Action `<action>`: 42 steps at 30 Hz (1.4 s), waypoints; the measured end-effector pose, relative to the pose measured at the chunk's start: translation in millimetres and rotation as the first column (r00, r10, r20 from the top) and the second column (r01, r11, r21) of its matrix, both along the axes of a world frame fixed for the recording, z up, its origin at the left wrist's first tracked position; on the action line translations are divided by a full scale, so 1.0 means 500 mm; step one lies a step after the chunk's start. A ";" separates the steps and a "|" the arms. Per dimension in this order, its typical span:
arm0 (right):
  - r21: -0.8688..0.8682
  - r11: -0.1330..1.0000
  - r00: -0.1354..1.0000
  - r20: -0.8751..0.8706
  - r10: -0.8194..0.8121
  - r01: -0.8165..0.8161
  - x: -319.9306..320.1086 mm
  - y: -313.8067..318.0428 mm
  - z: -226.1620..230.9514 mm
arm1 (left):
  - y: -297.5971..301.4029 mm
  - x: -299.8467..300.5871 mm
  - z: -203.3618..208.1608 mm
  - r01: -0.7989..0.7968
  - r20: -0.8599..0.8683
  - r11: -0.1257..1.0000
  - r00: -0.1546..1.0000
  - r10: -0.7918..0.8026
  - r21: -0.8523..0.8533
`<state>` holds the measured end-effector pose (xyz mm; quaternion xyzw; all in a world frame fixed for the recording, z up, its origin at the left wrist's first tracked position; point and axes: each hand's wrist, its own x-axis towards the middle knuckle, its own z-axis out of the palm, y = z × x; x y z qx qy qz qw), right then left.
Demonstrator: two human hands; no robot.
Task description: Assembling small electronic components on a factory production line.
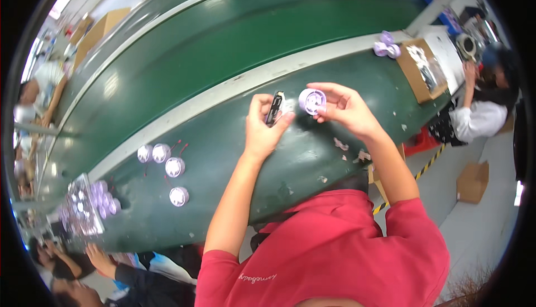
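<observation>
Over the middle of the green worktable [223, 139], my left hand [264, 128] is closed around a flat black part [275, 108] with metallic details, held upright between thumb and fingers. To its right, my right hand [345, 108] grips a round lilac plastic housing [312, 101] by its edge, the hollow side with inner ribs facing me. The two pieces are apart. On the table to the left lie several similar lilac round housings [175, 167], some with thin red wires sticking out.
A clear tray [84, 204] and stacked lilac housings [103, 198] sit at the far left. At the right are more lilac pieces [386, 46] and a cardboard box [420, 70] of parts. Scraps [363, 155] lie near the front edge. Co-workers sit at both ends; a green conveyor belt [251, 33] runs behind.
</observation>
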<state>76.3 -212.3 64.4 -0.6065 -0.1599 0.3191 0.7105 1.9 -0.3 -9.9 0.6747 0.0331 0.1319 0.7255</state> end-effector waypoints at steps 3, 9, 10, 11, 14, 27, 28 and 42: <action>0.039 0.991 0.991 0.006 0.131 -0.131 -0.013 0.059 0.001 | 0.006 -0.006 0.014 -0.002 0.008 0.986 1.000 0.003 -0.165; 0.036 0.986 0.983 0.095 0.159 -0.163 0.011 0.117 -0.011 | 0.051 -0.005 0.030 -0.061 -0.020 0.936 0.998 0.057 -0.346; 0.035 0.983 0.980 0.097 0.174 -0.178 0.015 0.125 -0.013 | 0.056 -0.004 0.031 -0.069 -0.037 0.916 0.998 0.060 -0.395; 0.008 0.983 0.973 0.147 0.178 -0.181 0.018 0.132 -0.016 | 0.058 -0.002 0.031 -0.077 -0.055 0.892 0.997 0.058 -0.445; -0.040 0.982 0.958 0.214 0.190 -0.185 0.030 0.146 -0.023 | 0.061 0.010 0.026 -0.091 -0.057 0.849 0.996 0.071 -0.521; 0.014 0.996 0.875 0.477 -0.087 0.091 0.015 0.136 -0.128 | 0.047 0.031 0.018 -0.037 -0.232 0.885 0.969 -0.081 -0.465; 0.015 0.994 0.828 0.552 -0.096 0.106 0.018 0.133 -0.132 | 0.043 0.028 0.010 -0.039 -0.193 0.903 0.980 -0.049 -0.429; -0.592 0.767 0.555 0.736 0.389 0.248 0.064 0.114 -0.046 | 0.074 -0.001 0.037 -0.480 -0.035 0.874 0.875 0.483 0.069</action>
